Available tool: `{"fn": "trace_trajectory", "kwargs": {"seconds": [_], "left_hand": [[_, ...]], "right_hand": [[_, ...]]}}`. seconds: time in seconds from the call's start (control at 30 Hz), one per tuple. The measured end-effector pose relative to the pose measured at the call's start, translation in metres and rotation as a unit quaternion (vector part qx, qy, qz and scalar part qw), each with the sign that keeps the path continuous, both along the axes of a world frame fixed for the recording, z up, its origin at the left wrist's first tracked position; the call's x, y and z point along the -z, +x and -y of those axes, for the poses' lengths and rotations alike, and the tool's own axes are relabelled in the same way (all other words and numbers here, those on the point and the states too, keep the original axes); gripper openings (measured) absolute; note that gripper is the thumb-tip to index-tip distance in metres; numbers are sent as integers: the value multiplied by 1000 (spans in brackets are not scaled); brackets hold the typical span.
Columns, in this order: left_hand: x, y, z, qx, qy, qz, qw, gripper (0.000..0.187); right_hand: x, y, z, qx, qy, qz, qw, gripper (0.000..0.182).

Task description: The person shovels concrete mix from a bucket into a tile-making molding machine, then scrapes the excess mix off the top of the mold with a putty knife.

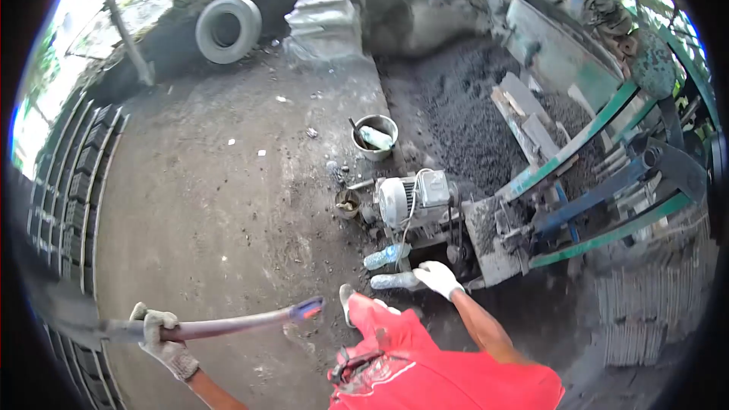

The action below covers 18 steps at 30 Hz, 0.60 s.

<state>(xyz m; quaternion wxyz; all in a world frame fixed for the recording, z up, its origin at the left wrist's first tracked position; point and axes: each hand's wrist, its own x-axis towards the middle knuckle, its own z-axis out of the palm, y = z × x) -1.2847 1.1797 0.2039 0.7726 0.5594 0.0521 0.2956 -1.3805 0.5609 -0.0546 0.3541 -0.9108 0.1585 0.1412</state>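
Note:
My left hand [161,340], in a pale work glove, is wrapped round a long handle [235,324] at the lower left. The handle's tip is dark blue with an orange-red mark. My right hand [438,279], also gloved, is beside a plastic bottle [395,281] lying near the machine's base; whether its fingers hold anything is hard to make out. A second bottle [382,257] lies just above. The white motor [398,203] stands beyond, with a cable over it.
A bucket [374,153] and a small pot [347,206] stand ahead. Green-armed machinery [577,247] fills the right, by dark gravel [471,106]. Block racks [76,205] line the left. A tire [228,29] and stacked sacks [324,24] are at the back wall. People's legs show at top.

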Motion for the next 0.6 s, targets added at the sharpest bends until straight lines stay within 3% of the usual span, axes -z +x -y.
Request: {"fn": "trace_trajectory", "kwargs": {"seconds": [0.13, 0.2, 0.27, 0.33, 0.4, 0.43, 0.47, 0.53, 0.6], "left_hand": [[-23, 107, -15, 87, -100, 102, 986, 37], [-20, 156, -28, 108, -115, 123, 980, 36], [-14, 216, -35, 117, -151, 126, 974, 34], [1, 268, -38, 88, -200, 87, 972, 35], [44, 340, -69, 128, -223, 84, 963, 34], [61, 385, -86, 170, -226, 99, 954, 33], [77, 422, -85, 198, -245, 113, 942, 32], [70, 485, -54, 160, -281, 41, 945, 33], [80, 558, -39, 216, -294, 19, 931, 34]], "right_hand": [[-26, 134, -77, -28, 119, 14, 992, 52], [-31, 208, -111, -10, 148, -78, 986, 63], [-64, 274, -145, 100, 274, -209, 933, 68], [-76, 322, -158, 155, 447, -230, 851, 67], [-86, 373, -161, 118, 440, -265, 850, 61], [-94, 403, -165, 71, 379, -278, 880, 56], [-96, 419, -175, 152, 346, -201, 904, 56], [-103, 455, -168, 202, 332, -233, 891, 56], [-93, 468, -150, 236, 394, -229, 858, 44]]}}
